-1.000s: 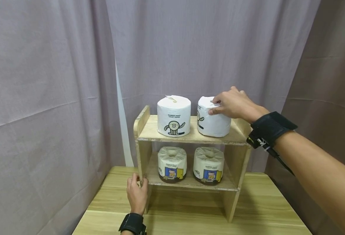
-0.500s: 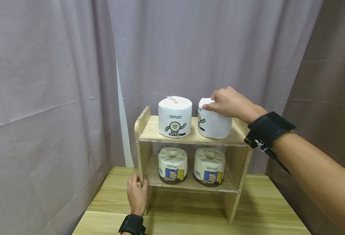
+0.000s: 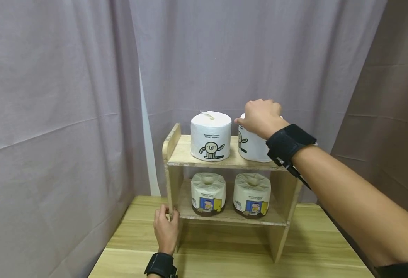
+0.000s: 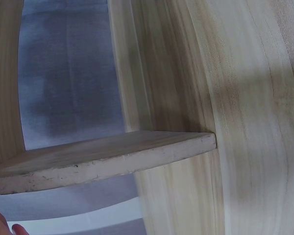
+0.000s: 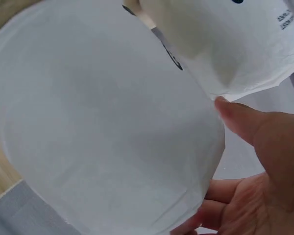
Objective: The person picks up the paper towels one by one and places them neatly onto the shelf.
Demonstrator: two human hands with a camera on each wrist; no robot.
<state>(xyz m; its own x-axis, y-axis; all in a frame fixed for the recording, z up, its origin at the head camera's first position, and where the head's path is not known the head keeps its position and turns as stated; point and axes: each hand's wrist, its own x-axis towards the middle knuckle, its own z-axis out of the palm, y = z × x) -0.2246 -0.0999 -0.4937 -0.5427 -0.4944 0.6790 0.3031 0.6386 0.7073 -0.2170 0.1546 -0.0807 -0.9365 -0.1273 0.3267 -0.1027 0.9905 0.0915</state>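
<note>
My right hand [image 3: 264, 117] is over the top of the right-hand white toilet roll [image 3: 255, 146] on the upper shelf. Its thumb lies at the roll's left top edge, and in the right wrist view the fingers [image 5: 218, 191] reach round the wrapper. Beside it stands another white toilet roll [image 3: 211, 133] with a printed cartoon figure. Low on the left, my left hand [image 3: 167, 229] grips the side panel of the small wooden shelf [image 3: 174, 148]. Only its fingertips [image 4: 0, 225] enter the left wrist view, below the shelf board [image 4: 103, 164].
Two cream toilet rolls with colourful prints, a left one [image 3: 208, 195] and a right one [image 3: 252, 196], stand on the lower shelf. The rack rests on a wood-grain table [image 3: 127, 239]. Grey curtains [image 3: 85, 96] hang behind and at both sides.
My right hand has shifted left across the top of the right white roll, its thumb now at the roll's left edge. The left hand keeps its hold, and the rolls stay in place.
</note>
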